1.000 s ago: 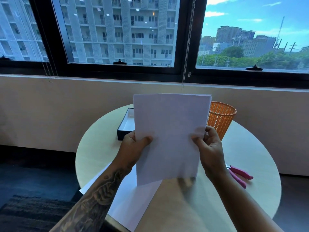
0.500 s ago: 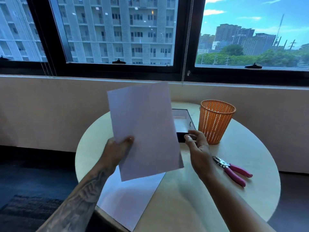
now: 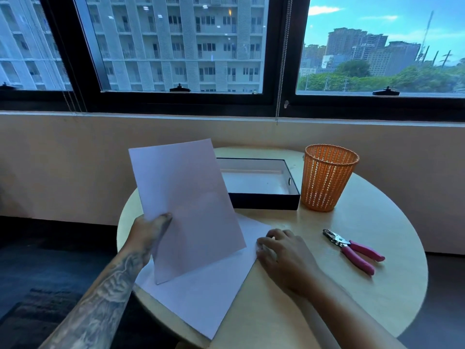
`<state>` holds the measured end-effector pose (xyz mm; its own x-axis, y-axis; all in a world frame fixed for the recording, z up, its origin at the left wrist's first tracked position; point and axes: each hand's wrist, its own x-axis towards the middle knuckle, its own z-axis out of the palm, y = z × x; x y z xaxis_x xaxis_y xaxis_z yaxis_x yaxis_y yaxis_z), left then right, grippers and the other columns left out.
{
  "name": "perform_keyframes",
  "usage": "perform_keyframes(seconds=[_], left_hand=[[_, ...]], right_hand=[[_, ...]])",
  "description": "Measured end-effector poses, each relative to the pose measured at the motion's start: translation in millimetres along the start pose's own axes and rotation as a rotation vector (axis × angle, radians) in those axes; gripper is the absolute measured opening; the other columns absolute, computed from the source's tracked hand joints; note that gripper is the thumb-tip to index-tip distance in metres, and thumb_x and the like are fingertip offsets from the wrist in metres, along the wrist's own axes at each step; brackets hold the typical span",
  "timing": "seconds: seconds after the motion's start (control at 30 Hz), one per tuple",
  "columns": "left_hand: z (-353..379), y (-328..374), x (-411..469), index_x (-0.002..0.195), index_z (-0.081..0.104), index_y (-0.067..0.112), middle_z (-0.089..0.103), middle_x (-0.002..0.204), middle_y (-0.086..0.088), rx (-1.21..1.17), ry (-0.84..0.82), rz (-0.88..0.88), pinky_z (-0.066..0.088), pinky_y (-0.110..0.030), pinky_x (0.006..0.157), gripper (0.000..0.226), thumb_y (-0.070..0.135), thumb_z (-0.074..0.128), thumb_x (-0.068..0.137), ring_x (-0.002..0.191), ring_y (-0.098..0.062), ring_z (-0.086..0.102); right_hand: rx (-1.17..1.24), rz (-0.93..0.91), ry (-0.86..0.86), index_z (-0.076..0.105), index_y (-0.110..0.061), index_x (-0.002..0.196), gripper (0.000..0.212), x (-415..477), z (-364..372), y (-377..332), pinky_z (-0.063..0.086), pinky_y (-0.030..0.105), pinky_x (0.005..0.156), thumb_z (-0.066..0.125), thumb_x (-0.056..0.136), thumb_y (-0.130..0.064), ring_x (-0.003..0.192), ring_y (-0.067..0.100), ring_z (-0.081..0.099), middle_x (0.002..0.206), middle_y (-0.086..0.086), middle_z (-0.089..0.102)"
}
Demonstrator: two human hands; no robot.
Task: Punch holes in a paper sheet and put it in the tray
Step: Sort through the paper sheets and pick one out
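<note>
Sheet (image 3: 186,205) in left hand (image 3: 148,233); one punch (image 3: 352,248), tray (image 3: 261,200), basket (image 3: 327,177).

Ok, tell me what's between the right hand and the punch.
Nothing visible. The right hand rests palm down at the edge of the sheets on the table; the punch lies to its right with only bare tabletop between. The left hand holds the sheet clear on the other side.

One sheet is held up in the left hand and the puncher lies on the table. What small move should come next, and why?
Probably the right hand should reach to the right and pick up the pink-handled hole punch. The left hand alone grips the raised sheet, the right hand holds nothing, and I see no holes in the sheet.
</note>
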<state>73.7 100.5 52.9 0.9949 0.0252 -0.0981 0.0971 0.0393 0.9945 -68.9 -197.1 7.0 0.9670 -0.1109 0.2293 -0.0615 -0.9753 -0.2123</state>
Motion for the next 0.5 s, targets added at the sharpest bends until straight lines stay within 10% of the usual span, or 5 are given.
perform_keyframes(seconds=[0.17, 0.5], left_hand=[[4.7, 1.1, -3.9, 0.087, 0.073, 0.012, 0.072, 0.098, -0.017, -0.022, -0.03, 0.026, 0.051, -0.044, 0.087, 0.011, 0.01, 0.079, 0.079, 0.089, -0.031, 0.067], [16.2, -2.8, -9.5, 0.091, 0.071, 0.011, 0.072, 0.101, -0.013, 0.003, -0.049, 0.022, 0.051, -0.042, 0.089, 0.006, 0.005, 0.071, 0.088, 0.089, -0.03, 0.068]], right_hand=[[0.003, 0.166, 0.077, 0.059, -0.031, 0.084, 0.04, -1.9, -9.0, 21.3, 0.038, 0.035, 0.084, 0.042, 0.085, -0.067, 0.098, 0.01, 0.057, 0.094, -0.016, 0.062], [-0.033, 0.346, 0.098, 0.064, -0.019, 0.09, 0.026, -7.2, -14.6, 61.3, 0.047, 0.04, 0.085, 0.048, 0.091, -0.039, 0.103, 0.027, 0.053, 0.11, 0.003, 0.064]])
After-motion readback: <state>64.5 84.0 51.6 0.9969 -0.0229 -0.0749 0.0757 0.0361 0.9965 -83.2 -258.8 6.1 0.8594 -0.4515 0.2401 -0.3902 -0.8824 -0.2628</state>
